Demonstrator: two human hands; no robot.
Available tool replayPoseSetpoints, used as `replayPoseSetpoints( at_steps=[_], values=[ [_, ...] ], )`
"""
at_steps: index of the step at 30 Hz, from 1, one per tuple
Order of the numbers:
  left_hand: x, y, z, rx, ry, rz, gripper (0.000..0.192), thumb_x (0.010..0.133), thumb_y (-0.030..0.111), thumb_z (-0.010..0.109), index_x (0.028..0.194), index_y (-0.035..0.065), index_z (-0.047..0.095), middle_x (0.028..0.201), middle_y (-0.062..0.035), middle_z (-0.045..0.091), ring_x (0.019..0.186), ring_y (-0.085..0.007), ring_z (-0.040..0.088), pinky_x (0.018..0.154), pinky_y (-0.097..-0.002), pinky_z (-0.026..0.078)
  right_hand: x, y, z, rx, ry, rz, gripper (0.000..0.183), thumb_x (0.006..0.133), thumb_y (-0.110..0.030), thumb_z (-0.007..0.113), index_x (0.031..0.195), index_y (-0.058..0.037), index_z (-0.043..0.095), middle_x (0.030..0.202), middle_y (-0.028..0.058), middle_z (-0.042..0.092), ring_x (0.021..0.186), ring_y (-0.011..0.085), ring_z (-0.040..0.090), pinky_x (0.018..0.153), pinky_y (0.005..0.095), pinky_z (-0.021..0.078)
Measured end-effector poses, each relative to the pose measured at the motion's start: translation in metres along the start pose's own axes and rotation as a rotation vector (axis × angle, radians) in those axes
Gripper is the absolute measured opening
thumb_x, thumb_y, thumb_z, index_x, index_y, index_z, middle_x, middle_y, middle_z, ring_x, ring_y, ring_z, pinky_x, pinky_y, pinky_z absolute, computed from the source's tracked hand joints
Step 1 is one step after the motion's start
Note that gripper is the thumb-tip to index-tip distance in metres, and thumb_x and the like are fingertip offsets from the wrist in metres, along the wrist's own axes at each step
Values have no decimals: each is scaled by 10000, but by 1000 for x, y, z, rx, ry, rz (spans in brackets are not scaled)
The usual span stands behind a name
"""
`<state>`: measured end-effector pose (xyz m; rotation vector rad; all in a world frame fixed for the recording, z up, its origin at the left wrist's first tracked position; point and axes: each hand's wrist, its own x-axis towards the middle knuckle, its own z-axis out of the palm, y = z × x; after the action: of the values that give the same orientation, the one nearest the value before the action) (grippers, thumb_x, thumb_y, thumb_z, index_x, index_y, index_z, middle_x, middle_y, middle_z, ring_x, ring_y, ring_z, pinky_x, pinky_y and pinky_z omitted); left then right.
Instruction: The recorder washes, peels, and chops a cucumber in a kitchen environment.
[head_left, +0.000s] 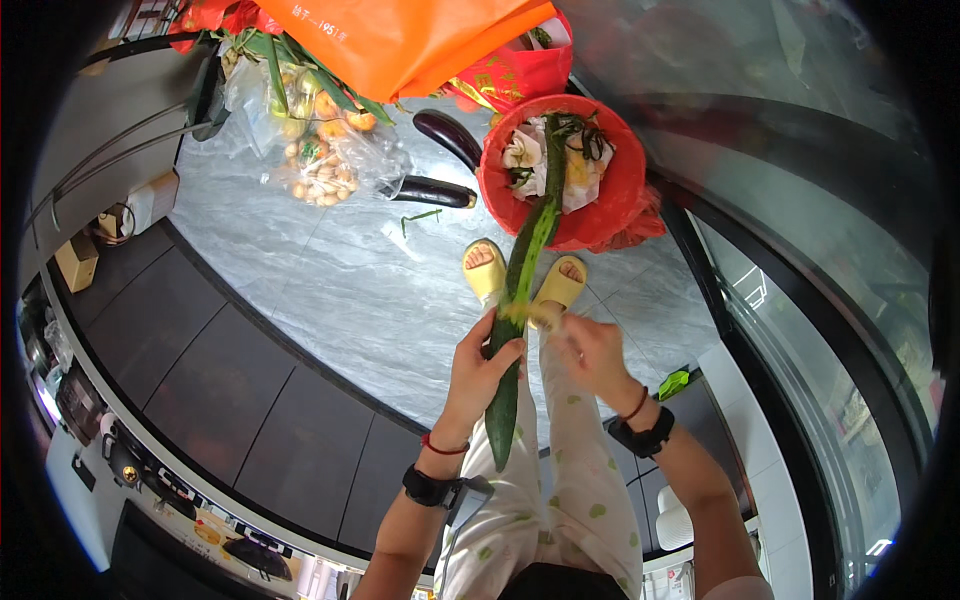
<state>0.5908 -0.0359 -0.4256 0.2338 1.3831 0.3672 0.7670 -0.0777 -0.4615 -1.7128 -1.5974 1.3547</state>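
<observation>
My left hand (484, 367) is wrapped around the lower part of a long dark-green cucumber or similar gourd (504, 420). The vegetable points away from me, its far end over a red plastic waste bin (491, 180). A bright green peeled strip runs along its middle. Beside it, my right hand (596, 352) grips a yellow tool, apparently a peeler (534, 313), blurred against the vegetable's skin. Inside the bin lie dark green peelings (592, 139) and crumpled white paper (525, 150).
Two eggplants (446, 133) lie on the grey floor (337, 262) left of the bin. Clear bags of mushrooms and fruit (322, 172), an orange bag (390, 45) and a red bag (510, 75) stand beyond. Dark cabinets (217, 390) line the left; a glass door (810, 315) the right.
</observation>
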Motion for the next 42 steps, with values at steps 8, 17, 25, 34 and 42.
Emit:
replayPoseSetpoints(
  at_steps=[8, 17, 25, 34, 42],
  values=[
    [-16, 5, 6, -39, -63, 7, 466, 816, 8, 586, 1262, -37, 459, 812, -46, 582, 626, -98, 556, 545, -227, 472, 75, 101, 23, -170, 236, 288, 247, 874, -286, 543, 862, -39, 550, 672, 196, 576, 630, 416, 564, 535, 473, 429],
    [7, -16, -10, 357, 80, 291, 578, 753, 75, 659, 1293, 5, 466, 944, -71, 649, 748, -120, 603, 694, -253, 487, 47, 68, 7, -159, 209, 245, 230, 884, -307, 540, 861, -80, 567, 645, 161, 574, 582, 317, 582, 487, 399, 436],
    [3, -9, -3, 503, 65, 311, 570, 696, 95, 678, 1244, 43, 532, 922, -131, 674, 791, -153, 639, 725, -274, 486, 10, -3, 1, 0, 31, -143, 105, 807, -156, 592, 820, -57, 558, 652, 117, 577, 581, 310, 585, 494, 384, 446],
    [3, 3, 16, 694, 94, 305, 608, 717, 20, 669, 1294, 9, 479, 957, -61, 655, 796, -80, 573, 717, -230, 474, 91, 164, 3, -467, 165, 421, 343, 924, -355, 451, 827, -46, 563, 668, 186, 606, 633, 402, 587, 535, 487, 453],
    [4, 0, 10, 957, 279, 342, 582, 664, 187, 698, 1214, 62, 555, 836, -143, 646, 695, -260, 630, 640, -321, 490, 20, 17, -10, -247, 52, 82, 188, 853, -241, 542, 775, -72, 515, 595, 152, 555, 553, 348, 573, 474, 424, 430]
  ],
)
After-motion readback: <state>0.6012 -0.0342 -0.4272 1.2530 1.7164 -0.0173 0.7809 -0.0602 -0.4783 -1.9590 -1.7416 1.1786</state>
